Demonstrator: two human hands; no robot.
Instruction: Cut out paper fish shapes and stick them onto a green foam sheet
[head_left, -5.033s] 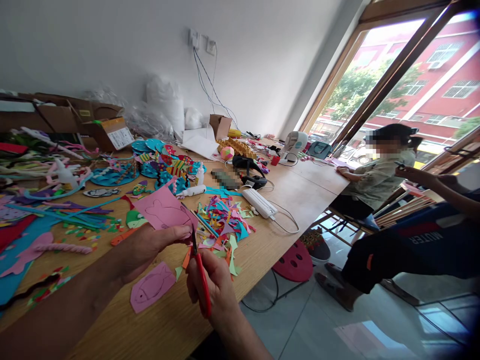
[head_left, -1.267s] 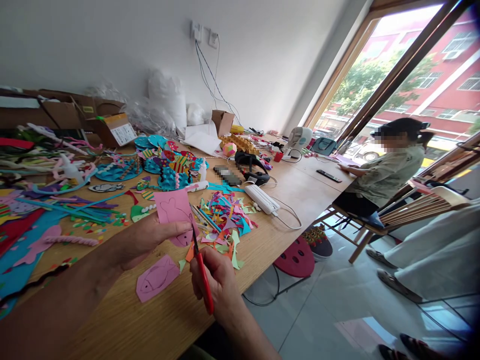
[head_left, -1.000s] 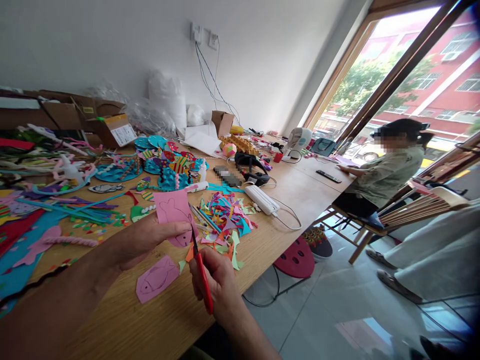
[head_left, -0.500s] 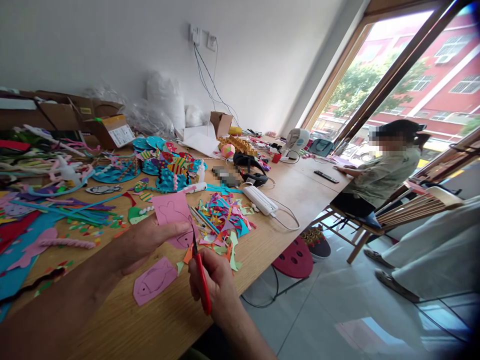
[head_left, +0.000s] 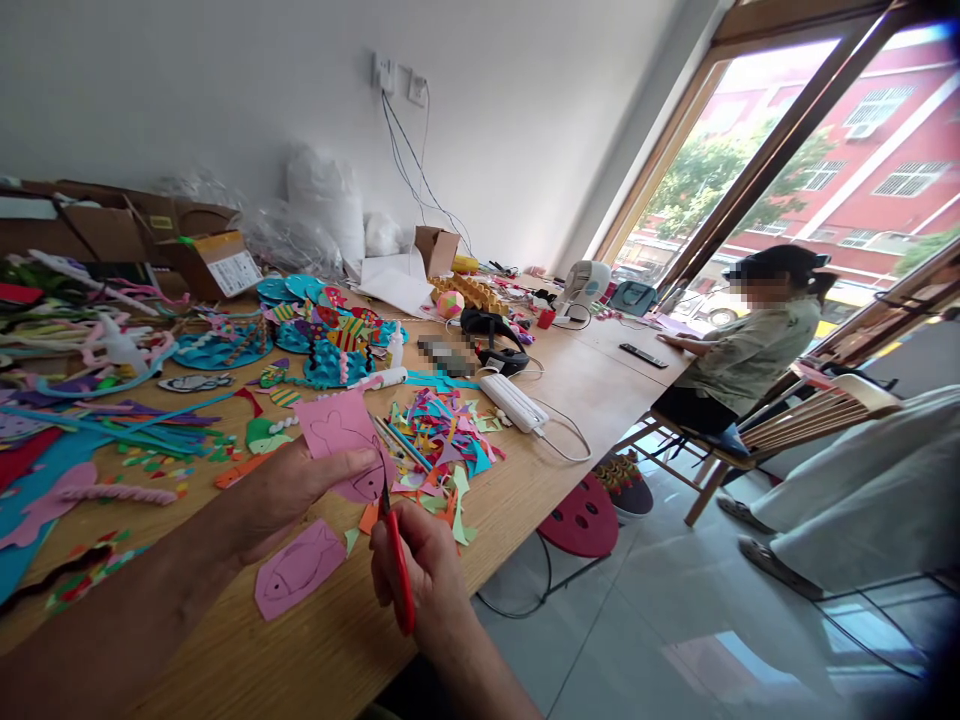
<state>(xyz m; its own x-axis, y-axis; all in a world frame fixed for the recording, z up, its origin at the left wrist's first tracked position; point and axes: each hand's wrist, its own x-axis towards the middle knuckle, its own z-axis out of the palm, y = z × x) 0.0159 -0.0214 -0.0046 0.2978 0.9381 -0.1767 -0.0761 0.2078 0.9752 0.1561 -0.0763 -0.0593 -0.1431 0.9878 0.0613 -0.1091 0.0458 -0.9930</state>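
Between the thumb and fingers of my left hand (head_left: pixel 304 485) is a piece of pink paper (head_left: pixel 334 425) with a fish drawn on it in dark line. My right hand (head_left: pixel 424 570) grips red-handled scissors (head_left: pixel 401 575), whose dark blades meet the right edge of that paper near the fish's head. Below, a second pink paper piece (head_left: pixel 300 568) with a fish outline lies flat on the wooden table. Pencils (head_left: pixel 397 440) and a heap of coloured paper scraps (head_left: pixel 450 430) lie just beyond the scissors.
Fish cutouts, chenille stems and blue crafted pieces (head_left: pixel 337 365) cover the table's left side. A white power strip (head_left: pixel 514 403) lies near the right edge. A red round stool (head_left: pixel 581 515) stands below. Farther off, a person (head_left: pixel 757 340) sits at the table; another person's legs (head_left: pixel 885 490) show at right.
The whole view has shifted slightly, so most things sit a little further left. Both hands keep their hold, and the scissor blades remain at the paper's right edge.
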